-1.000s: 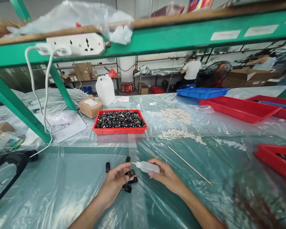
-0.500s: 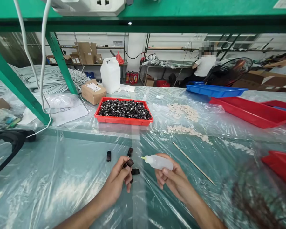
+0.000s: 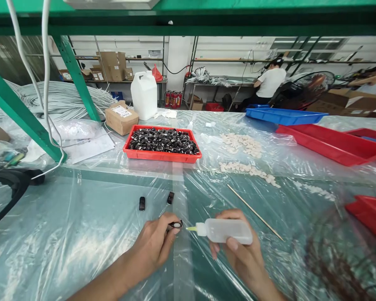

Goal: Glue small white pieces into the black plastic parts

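Left hand (image 3: pixel 155 246) pinches a small black part (image 3: pixel 174 225); right hand (image 3: pixel 242 255) grips a squeeze bottle (image 3: pixel 224 230), nozzle just beside it, over open desk (image 3: pixel 81 234).

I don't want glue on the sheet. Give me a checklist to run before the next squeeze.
1. Small black plastic part pinched in left hand: ok.
2. Translucent squeeze bottle gripped in right hand: ok.
3. Yellow nozzle tip aimed at the part's pale opening: ok, close beside it; whether it touches, cannot tell.
4. Glue left in bottle: cannot tell.
5. Two loose black parts clear of the nozzle: ok.
6. Thin wooden stick apart from right hand: ok.
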